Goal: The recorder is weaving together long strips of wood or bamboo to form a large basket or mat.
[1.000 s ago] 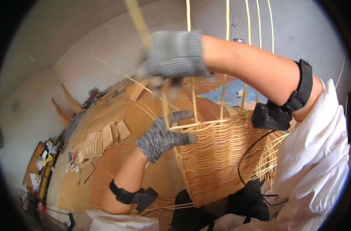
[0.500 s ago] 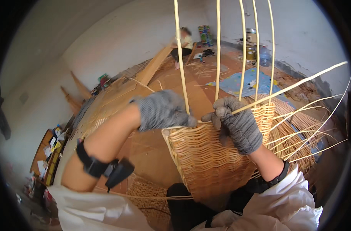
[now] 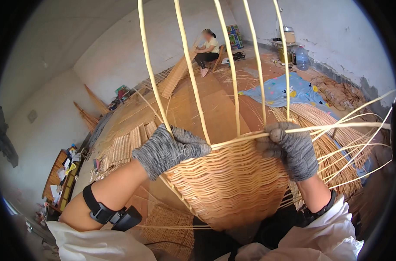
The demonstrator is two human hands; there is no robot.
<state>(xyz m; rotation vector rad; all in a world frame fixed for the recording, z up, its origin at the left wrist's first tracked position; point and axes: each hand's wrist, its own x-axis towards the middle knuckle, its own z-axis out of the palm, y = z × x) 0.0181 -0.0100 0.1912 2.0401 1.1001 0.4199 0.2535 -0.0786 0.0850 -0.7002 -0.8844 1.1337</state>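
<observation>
A half-woven wicker basket [image 3: 232, 187] stands before me, its side facing me, with several pale upright rods [image 3: 192, 71] rising from its top edge. My left hand [image 3: 169, 150], in a grey knitted glove, is closed over the left corner of that edge, the thumb pressed along the weave. Farther right, my gloved right hand [image 3: 291, 150] grips a long willow rod [image 3: 337, 126] lying along the top edge, its free end sticking out to the right. The right fingers are partly hidden behind the basket wall.
Bundles of loose rods [image 3: 337, 161] lie on the right, beside a blue patterned cloth [image 3: 280, 89]. A woven mat [image 3: 167, 230] lies low in front. At the back, a seated person [image 3: 208, 50] handles a woven panel [image 3: 178, 76]. A water bottle [image 3: 302, 58] stands by the wall.
The basket's upright rods have swung left and now lean. My left hand has shifted left and down, my right hand right and down. The held rod has dropped from a slant to nearly level.
</observation>
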